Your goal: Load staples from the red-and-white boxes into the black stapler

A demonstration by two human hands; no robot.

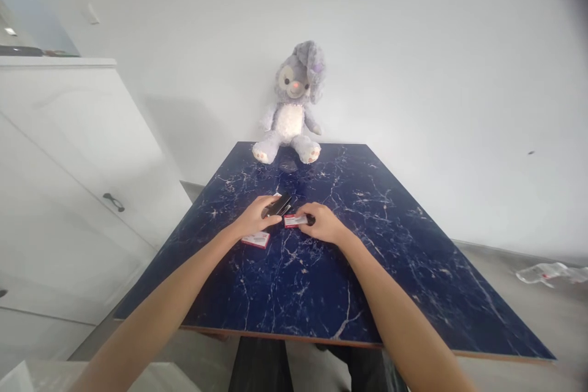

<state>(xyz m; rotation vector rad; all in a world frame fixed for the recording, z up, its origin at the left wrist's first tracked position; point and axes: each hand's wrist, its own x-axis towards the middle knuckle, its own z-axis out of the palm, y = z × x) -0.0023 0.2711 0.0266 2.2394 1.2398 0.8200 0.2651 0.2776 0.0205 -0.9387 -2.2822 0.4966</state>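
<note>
My left hand [255, 215] is closed round a small black object [280, 204], maybe a stapler, held just above the dark blue marbled table [321, 282]. My right hand [321, 222] pinches a small red and white box [294, 220] beside it. A second red and white box [256, 239] lies flat on the table under my left wrist. Both hands meet near the middle of the tabletop.
A grey and white plush rabbit [294, 107] sits at the table's far edge against the white wall. A white cabinet [68, 165] with a dark handle stands at the left. A crumpled plastic bottle [546, 272] lies on the floor at the right.
</note>
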